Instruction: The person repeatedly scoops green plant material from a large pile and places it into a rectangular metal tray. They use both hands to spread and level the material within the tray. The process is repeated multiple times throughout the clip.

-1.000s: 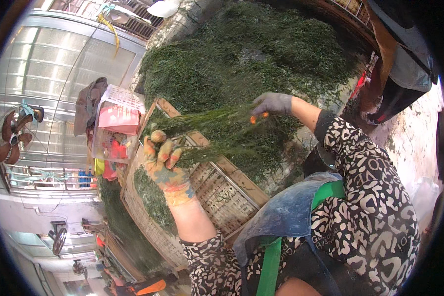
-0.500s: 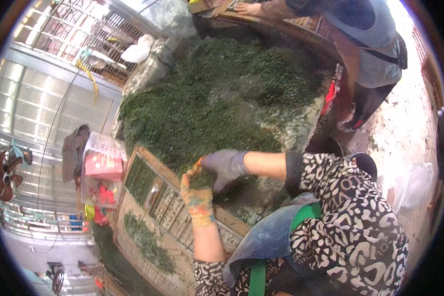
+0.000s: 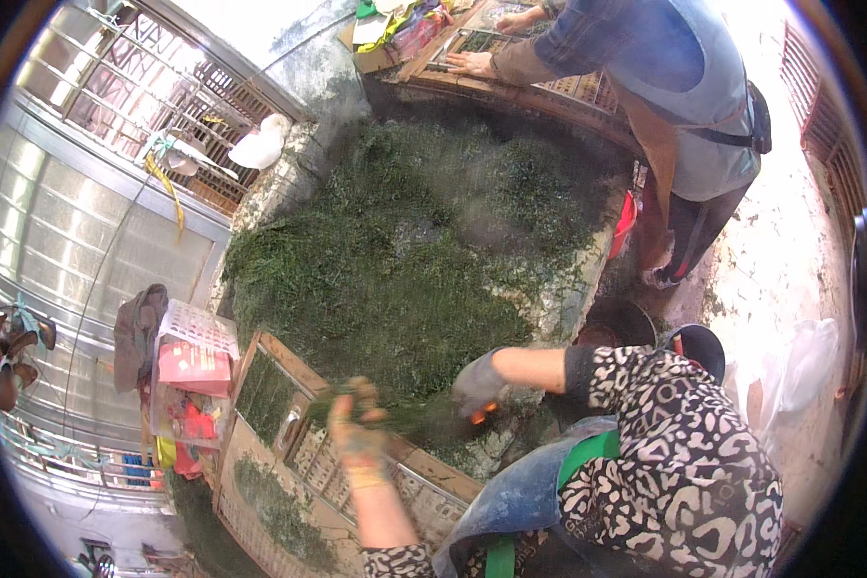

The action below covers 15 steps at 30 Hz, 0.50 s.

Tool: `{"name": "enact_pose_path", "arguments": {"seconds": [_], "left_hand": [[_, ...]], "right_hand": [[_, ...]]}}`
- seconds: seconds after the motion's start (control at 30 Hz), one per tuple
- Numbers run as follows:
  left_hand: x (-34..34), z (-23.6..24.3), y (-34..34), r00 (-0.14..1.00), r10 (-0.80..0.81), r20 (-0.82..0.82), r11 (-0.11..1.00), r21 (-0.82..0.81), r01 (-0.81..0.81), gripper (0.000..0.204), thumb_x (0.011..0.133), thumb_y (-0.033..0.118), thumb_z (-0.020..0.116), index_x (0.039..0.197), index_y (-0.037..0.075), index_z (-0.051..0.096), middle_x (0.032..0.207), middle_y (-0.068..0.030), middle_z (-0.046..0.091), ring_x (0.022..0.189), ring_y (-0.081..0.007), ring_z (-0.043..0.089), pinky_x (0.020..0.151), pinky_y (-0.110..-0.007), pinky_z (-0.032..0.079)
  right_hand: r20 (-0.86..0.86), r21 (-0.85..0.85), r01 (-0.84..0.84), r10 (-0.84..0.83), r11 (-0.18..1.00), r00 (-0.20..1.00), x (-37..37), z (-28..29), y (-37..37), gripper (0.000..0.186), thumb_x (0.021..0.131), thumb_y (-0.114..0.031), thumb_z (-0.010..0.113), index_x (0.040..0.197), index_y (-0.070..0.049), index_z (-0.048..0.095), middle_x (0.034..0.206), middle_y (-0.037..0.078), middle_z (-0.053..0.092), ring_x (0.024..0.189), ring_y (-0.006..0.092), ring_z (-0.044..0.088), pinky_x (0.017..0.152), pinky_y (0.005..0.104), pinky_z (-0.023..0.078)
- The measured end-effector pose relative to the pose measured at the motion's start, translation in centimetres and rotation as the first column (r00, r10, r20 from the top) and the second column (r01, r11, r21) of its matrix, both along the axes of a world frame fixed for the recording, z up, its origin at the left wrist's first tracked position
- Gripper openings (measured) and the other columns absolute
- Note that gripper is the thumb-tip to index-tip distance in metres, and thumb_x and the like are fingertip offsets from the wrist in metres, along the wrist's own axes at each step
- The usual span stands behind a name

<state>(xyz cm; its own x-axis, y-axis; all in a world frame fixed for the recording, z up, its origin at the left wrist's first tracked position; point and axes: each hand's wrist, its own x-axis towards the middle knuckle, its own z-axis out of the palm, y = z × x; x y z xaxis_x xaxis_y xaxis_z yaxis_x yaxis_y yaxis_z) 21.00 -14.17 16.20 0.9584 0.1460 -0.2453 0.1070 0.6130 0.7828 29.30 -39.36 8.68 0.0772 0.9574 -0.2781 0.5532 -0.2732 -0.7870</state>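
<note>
A broad heap of dark green shredded leaves (image 3: 395,231) covers the surface in front of me. My left hand (image 3: 358,424), in a yellow and orange glove, is over a wood-framed tray (image 3: 279,352) with a gridded panel. It is smeared by motion, but a clump of the greens shows on both sides of its fingers, which look closed round it. My right hand (image 3: 478,387), in a grey glove with orange fingertips, is at the heap's near edge. Its fingers curl downward; what they hold, if anything, is hidden among the greens.
Across the heap, a co-worker (image 3: 679,87) rests both hands on another wooden tray (image 3: 568,91). A plastic basket (image 3: 197,328) with a red box stands at left. A dark bucket (image 3: 698,347) is by my right elbow. Greens (image 3: 284,511) also lie on the near panel.
My hands, together round a clump before, have parted. The left is over the tray's edge; the right has turned downward to the heap. The co-worker's hands show more fully as the view has shifted.
</note>
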Motion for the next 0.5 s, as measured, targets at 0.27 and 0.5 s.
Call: {"name": "enact_pose_path", "arguments": {"seconds": [0.27, 0.5], "left_hand": [[-3.6, -8.1, -0.9, 0.813, -0.033, -0.581, 0.897, 0.342, 0.280, 0.030, 0.102, 0.034, 0.062, 0.117, 0.008, 0.066, 0.080, -0.0084, 0.068, 0.056, -0.0108, 0.058, 0.062, -0.033, 0.055], [-8.3, -0.6, 11.2, 0.905, 0.312, -0.289, 0.916, 0.346, -0.204, 0.038, 0.104, 0.042, 0.058, 0.118, 0.007, 0.061, 0.098, -0.0095, 0.067, 0.079, -0.0237, 0.064, 0.077, -0.049, 0.055]], "right_hand": [[-0.369, -0.068, 0.506, -0.493, 0.860, 0.788, 4.8, -1.1, -1.6, 0.042, 0.078, -0.044, 0.083, 0.102, -0.011, 0.075, 0.098, 0.003, 0.075, 0.093, 0.0169, 0.068, 0.080, 0.0346, 0.054], [0.587, 0.077, 0.979, -0.803, 0.187, 0.107, 3.8, -1.9, -8.2, 0.034, 0.084, -0.037, 0.077, 0.110, -0.014, 0.072, 0.100, 0.012, 0.074, 0.095, 0.0309, 0.071, 0.084, 0.0432, 0.055]]}}
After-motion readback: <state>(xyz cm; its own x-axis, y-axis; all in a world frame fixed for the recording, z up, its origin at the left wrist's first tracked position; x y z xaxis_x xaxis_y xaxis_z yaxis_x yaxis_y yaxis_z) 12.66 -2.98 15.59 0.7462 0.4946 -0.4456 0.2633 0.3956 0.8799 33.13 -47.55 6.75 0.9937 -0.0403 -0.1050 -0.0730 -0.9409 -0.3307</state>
